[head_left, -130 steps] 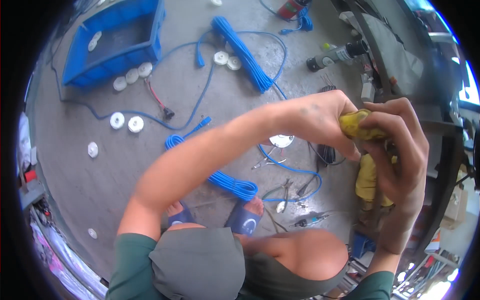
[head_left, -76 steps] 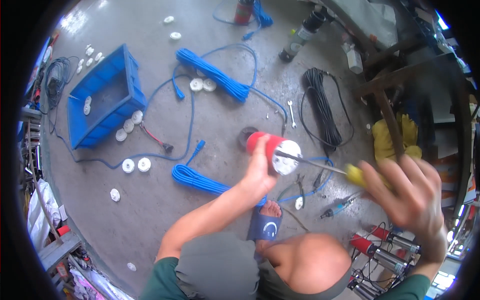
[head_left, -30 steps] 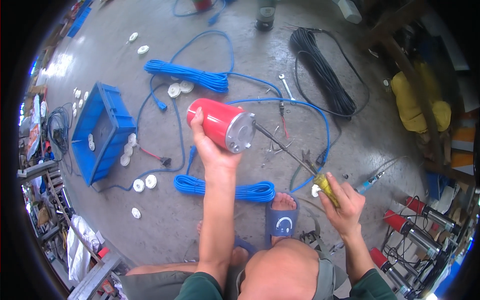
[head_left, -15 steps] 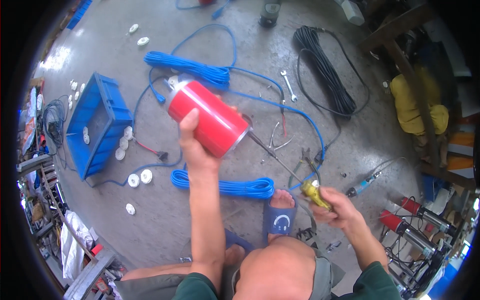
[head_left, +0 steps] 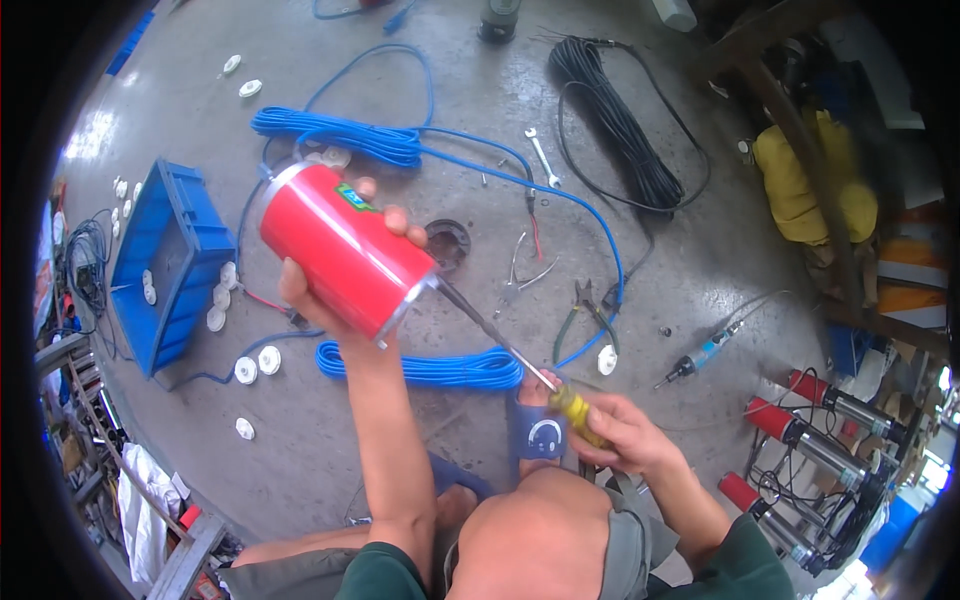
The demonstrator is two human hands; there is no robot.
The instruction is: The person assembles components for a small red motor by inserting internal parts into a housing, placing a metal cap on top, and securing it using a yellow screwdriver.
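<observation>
My left hand (head_left: 328,315) is wrapped round a red metal cylinder (head_left: 345,255) that has silvery ends and a small green and yellow label. It is held tilted above the floor. In my right hand (head_left: 628,435) is a screwdriver (head_left: 575,408) with a yellow handle, its shaft slanting up to the cylinder's lower right end. A dark strip lies along the upper part of the shaft; whether it is a cable or part of the tool I cannot tell, nor whether the tip touches. Under my left forearm lies a bundled blue cable (head_left: 430,368).
Pliers (head_left: 585,310), a spanner (head_left: 543,158) and a blue pen-shaped tool (head_left: 700,355) lie on the floor. A blue crate (head_left: 165,270) and white discs (head_left: 270,360) are at left. A black cable coil (head_left: 620,130) lies farther off; red-capped metal cylinders (head_left: 815,440) stand at right.
The red cylinder has moved left and slightly down in my left hand and turned, bringing its label into view. My right hand with the screwdriver has followed leftward. The view has shifted a little.
</observation>
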